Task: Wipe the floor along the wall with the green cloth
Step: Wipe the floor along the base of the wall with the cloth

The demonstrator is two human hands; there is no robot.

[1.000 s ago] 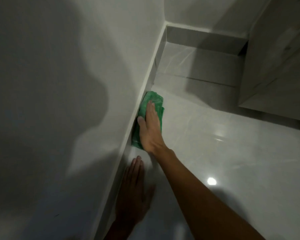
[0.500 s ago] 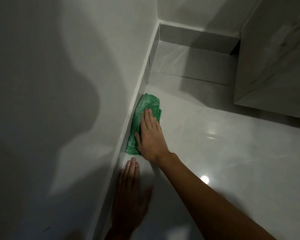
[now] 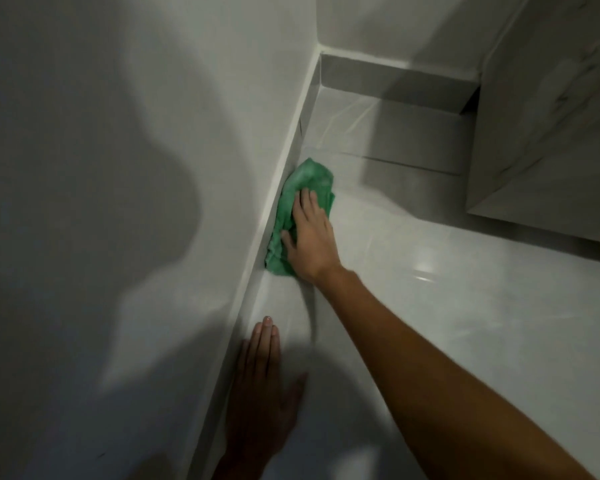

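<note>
A crumpled green cloth [image 3: 309, 181] lies on the glossy pale floor [image 3: 447, 323], pushed up against the skirting [image 3: 278, 202] of the white wall [image 3: 136, 133] on the left. My right hand [image 3: 310, 237] lies palm down on the cloth's near half, fingers spread and pressing it to the floor; the far end of the cloth sticks out beyond my fingertips. My left hand [image 3: 260, 386] rests flat on the floor nearer to me, in shadow, close to the skirting, with nothing in it.
The skirting runs on to a corner [image 3: 321, 53] where a second wall meets it. A pale marbled cabinet or panel [image 3: 551, 133] stands at the upper right, with dark shadow under it. Light reflects off the floor tiles at the right.
My right hand pulled the cloth back along the skirting, then pushed it forward again towards the corner. My left hand has stayed planted on the floor.
</note>
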